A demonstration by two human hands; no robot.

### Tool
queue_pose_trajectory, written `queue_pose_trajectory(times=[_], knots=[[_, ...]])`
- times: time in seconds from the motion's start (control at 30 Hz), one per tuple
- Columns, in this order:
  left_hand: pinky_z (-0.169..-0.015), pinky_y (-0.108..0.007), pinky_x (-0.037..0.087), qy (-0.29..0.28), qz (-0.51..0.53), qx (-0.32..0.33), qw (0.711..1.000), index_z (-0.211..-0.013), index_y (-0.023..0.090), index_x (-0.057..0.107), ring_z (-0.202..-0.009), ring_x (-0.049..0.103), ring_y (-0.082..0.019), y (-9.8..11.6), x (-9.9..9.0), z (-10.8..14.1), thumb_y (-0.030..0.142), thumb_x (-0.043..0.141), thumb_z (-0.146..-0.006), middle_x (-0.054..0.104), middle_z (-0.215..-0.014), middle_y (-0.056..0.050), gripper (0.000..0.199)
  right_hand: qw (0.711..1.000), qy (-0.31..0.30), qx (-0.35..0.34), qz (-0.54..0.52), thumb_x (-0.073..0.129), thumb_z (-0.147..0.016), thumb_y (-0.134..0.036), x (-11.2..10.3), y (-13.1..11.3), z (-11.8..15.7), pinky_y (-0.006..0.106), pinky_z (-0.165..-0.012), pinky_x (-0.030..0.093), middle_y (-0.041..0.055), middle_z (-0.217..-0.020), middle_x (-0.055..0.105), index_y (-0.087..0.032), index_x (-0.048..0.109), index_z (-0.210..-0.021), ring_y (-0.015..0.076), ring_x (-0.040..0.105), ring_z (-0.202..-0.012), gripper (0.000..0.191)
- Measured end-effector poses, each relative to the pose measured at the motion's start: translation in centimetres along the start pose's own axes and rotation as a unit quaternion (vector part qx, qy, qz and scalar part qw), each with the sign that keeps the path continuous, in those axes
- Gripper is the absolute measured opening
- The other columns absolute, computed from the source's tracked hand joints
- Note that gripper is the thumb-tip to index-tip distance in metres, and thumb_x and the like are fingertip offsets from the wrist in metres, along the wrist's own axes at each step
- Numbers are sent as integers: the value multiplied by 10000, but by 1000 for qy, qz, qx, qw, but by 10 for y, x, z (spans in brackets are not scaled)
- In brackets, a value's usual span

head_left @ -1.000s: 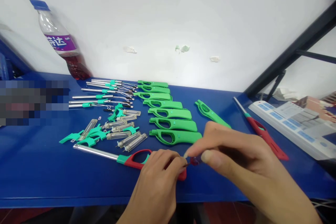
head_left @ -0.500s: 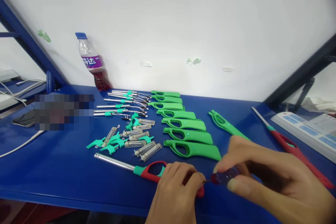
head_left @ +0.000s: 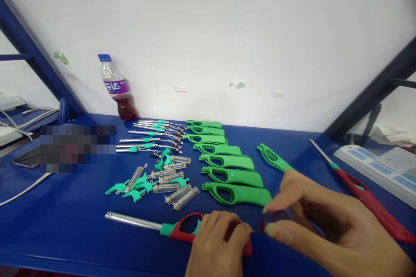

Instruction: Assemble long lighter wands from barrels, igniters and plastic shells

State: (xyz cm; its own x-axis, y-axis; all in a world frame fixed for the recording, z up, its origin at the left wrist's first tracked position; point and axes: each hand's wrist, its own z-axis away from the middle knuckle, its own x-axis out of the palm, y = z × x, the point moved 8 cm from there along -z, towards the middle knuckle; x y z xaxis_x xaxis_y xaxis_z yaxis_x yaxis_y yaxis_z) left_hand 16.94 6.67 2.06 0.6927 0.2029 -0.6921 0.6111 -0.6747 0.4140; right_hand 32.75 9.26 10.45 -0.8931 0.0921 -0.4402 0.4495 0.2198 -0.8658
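My left hand (head_left: 217, 242) is wrapped over the handle of a red lighter (head_left: 182, 230), pressing it on the blue table near the front edge. The lighter's silver tube points left, with a teal collar at its base. To the right, my right hand (head_left: 328, 225) pinches the dark handle of a small screwdriver (head_left: 276, 220) between thumb and fingers. The thin shaft reaches toward the red handle by my left fingertips; its tip is hidden. Several green handle shells (head_left: 242, 194) lie in a column behind my hands.
Clear fuel tanks (head_left: 186, 198) and teal triggers (head_left: 132, 194) lie left of the shells, with silver tubes and wires (head_left: 139, 140) behind. A bottle (head_left: 117, 88) leans on the wall. At right are another red lighter (head_left: 367, 197) and a power strip (head_left: 373, 169); a phone (head_left: 28, 158) is left.
The camera view has shifted, so the table items sit lower. The held lighter's tube end has swung slightly toward the front left. Both hands keep their holds.
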Motion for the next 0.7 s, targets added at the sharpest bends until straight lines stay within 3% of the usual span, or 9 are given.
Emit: queue_pose_trajectory(times=[0.1, 0.23, 0.3, 0.43, 0.57, 0.7], knots=[[-687, -336, 576, 10, 0, 6, 1000, -1113, 228, 687, -828, 700, -206, -1, 0, 1, 87, 495, -1007, 746, -992, -62, 261, 999, 41, 14, 13, 868, -790, -562, -3, 2, -1, 210, -411, 414, -47, -561, 471, -278, 725, -797, 125, 453, -486, 319], [-712, -369, 582, 9, 4, -24, 1000, -1093, 233, 687, -843, 690, -217, -4, 1, 2, 74, 503, -1006, 744, -1013, -56, 258, 997, -55, -56, 16, 719, -956, -514, 7, -9, -4, 218, -493, 518, 1, -773, 652, -387, 813, -1152, 132, 578, -568, 251], [-724, -377, 585, 3, 10, -28, 1000, -1100, 238, 679, -856, 693, -222, -4, 1, 2, 68, 510, -1005, 745, -1029, -51, 259, 994, -87, -64, 4, 678, -995, -491, 9, -11, -5, 212, -525, 532, 10, -793, 657, -397, 841, -1051, 130, 607, -607, 196], [-716, -352, 602, -3, 32, -9, 999, -1167, 249, 649, -846, 705, -206, -5, -2, 1, 94, 519, -1026, 746, -1022, -34, 246, 1000, -19, -9, -13, 848, -837, -535, 7, -4, -9, 225, -476, 452, -19, -668, 546, -270, 741, -747, 131, 524, -578, 300], [-755, -335, 624, -10, 54, -10, 998, -1230, 266, 619, -898, 725, -192, -9, -6, -2, 108, 515, -1037, 751, -1067, -27, 270, 997, 54, 50, -3, 842, -827, -549, 9, 4, -7, 235, -469, 349, -62, -624, 440, -240, 504, -686, 109, 397, -549, 479], [-758, -354, 631, -9, 59, -4, 998, -1227, 280, 604, -936, 731, -207, -5, -6, -5, 96, 517, -1000, 751, -1132, -32, 305, 999, 16, 31, -5, 836, -829, -487, 14, 0, -6, 225, -458, 337, -70, -634, 425, -236, 442, -656, 90, 396, -532, 499]])
